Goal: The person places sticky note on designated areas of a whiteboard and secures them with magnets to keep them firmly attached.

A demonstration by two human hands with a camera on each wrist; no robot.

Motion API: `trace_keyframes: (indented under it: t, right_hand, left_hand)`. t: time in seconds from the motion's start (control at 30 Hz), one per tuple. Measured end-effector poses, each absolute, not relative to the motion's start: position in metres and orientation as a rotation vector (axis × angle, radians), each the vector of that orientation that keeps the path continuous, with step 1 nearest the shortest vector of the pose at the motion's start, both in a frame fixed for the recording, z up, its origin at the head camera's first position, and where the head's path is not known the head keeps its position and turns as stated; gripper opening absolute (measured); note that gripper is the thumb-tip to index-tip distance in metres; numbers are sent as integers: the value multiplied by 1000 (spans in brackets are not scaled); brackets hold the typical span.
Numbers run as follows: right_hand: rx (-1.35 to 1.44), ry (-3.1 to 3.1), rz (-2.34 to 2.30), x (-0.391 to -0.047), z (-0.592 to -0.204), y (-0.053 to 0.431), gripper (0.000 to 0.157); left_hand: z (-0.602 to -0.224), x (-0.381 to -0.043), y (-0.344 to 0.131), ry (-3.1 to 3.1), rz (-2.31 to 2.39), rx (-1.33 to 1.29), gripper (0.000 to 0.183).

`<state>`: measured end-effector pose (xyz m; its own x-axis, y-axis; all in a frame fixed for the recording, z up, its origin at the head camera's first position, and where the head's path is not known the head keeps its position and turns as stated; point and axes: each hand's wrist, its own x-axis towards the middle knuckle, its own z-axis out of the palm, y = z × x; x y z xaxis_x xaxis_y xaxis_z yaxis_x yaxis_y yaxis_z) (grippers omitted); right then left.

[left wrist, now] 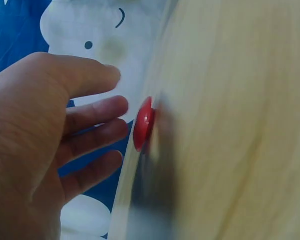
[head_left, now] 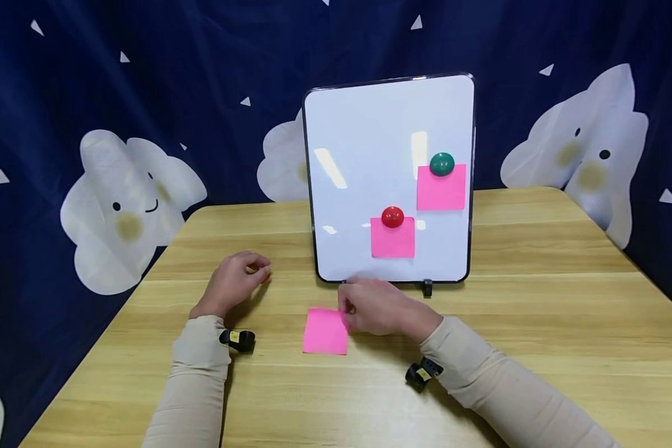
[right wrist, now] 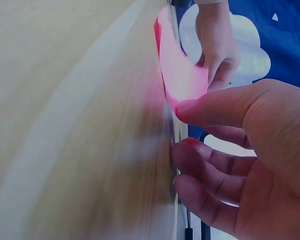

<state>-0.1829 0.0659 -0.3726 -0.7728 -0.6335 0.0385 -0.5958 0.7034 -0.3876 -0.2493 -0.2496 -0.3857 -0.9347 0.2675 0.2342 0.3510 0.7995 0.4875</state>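
A pink sticky note (head_left: pixel 325 331) is pinched at its upper right corner by my right hand (head_left: pixel 383 307). In the right wrist view the note (right wrist: pixel 182 70) curves upward from the thumb and fingers (right wrist: pixel 215 107). My left hand (head_left: pixel 234 283) hovers low over the left part of the table, its fingers loosely bent around nothing. Just past those fingertips, a red round magnet (left wrist: pixel 143 125) sits on the table in the left wrist view; the head view does not show it. Behind the right hand stands a whiteboard (head_left: pixel 364 143) with a black frame.
On the board, a red magnet (head_left: pixel 392 217) holds one pink note (head_left: pixel 392 246), and a green magnet (head_left: pixel 442 164) holds another pink note (head_left: pixel 441 194). A black foot (head_left: pixel 427 288) supports the board on the wooden table (head_left: pixel 543 298). A dark blue curtain (head_left: pixel 213 50) hangs behind.
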Motion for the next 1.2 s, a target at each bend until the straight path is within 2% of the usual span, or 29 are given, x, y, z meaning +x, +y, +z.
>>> trace_keyframes:
  t: [0.5,0.87,1.2]
  right_hand:
    - [-965,2819,-664,-185,-371,68,7]
    - [-989,2823,-721,-190,-374,74,12]
    - [-1148,2831,-703,-192,-375,77,19]
  left_hand:
    - [-384,-250,-257,-2949,-768,-487,27]
    - [-386,-252,-262,-3002,-723,-505,28]
    - [-387,-249,-262,-3003,-731,-486,27]
